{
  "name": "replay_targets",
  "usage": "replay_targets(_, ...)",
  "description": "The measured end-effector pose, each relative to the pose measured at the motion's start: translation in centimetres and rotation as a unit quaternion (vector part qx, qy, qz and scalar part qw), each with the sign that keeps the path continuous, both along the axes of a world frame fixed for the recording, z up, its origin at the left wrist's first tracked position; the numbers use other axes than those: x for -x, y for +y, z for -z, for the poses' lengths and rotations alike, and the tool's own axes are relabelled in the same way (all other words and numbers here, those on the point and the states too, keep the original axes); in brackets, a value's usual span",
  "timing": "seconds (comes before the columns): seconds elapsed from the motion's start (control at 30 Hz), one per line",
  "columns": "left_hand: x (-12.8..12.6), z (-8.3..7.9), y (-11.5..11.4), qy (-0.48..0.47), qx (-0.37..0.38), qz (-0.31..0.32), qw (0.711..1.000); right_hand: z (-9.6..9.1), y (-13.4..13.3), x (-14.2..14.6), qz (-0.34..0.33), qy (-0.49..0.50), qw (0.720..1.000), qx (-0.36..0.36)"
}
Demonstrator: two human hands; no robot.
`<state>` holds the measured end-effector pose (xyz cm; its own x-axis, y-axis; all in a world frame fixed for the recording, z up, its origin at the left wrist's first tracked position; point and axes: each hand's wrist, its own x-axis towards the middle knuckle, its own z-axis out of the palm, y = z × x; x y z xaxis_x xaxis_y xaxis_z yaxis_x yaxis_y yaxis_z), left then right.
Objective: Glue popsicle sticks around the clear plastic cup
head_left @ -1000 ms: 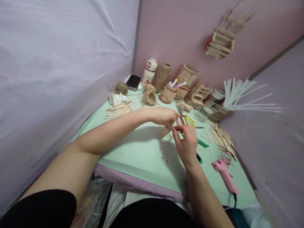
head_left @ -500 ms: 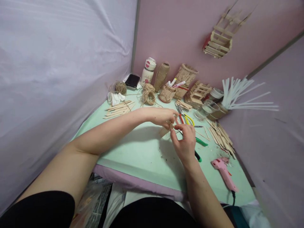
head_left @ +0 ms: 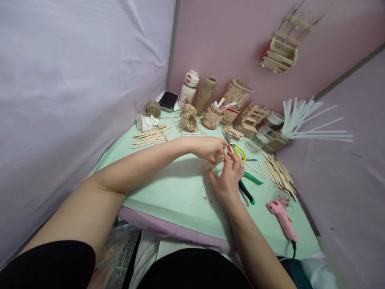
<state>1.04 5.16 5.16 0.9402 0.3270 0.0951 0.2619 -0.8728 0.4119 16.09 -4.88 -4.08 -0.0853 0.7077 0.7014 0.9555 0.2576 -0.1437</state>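
Left hand (head_left: 210, 147): reaches in from the left to the middle of the frame, fingers curled in tight, pinching the small craft-stick piece (head_left: 214, 163) from above.
Right hand (head_left: 228, 181): comes up from the lower middle, fingertips drawn narrow and nipping the same piece, right against the left hand's fingers.
Small craft-stick piece: held between both hands at frame centre, just above the mint-green table (head_left: 174, 192). It is mostly covered by fingers, so its shape is hard to read.
Right of the hands: scissors (head_left: 238, 150) with red and yellow handles lie just beyond the fingers. Green-handled pliers (head_left: 250, 188) lie just beside the right wrist.
Lower right: a pink glue gun (head_left: 282, 218) lies flat on the table, cord trailing off the near edge.
Right edge: a loose heap of craft sticks (head_left: 279, 172). Behind it is a glass jar (head_left: 264, 139) and a fan of white strips (head_left: 313, 124).
Far left of the table: a second pile of craft sticks (head_left: 150, 137).
Back row: twine ball (head_left: 189, 119), twine spool (head_left: 206, 94), white bottle (head_left: 189, 89), phone (head_left: 169, 100), stick-built pen holder (head_left: 213, 117).
Wall, upper right: a craft-stick basket (head_left: 282, 48) hangs tilted.
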Motion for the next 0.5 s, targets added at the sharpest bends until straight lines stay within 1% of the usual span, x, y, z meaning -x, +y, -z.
replay_targets(0.23, 0.08, -0.67, -0.37, 0.024, -0.005, -0.009, 1.000, 0.17, -0.12, 0.40, 0.008, 0.013, 1.000, 0.005)
replay_targets(0.4, -0.08, -0.27, -0.10, 0.010, -0.004, -0.002, 1.000, 0.34, -0.03, 0.30, 0.009, 0.010, 1.000, 0.010)
replay_targets(0.5, -0.22, 0.02, 0.01, -0.013, 0.010, -0.024, 1.000, 0.33, 0.04, 0.19, 0.009, 0.009, 1.000, 0.014)
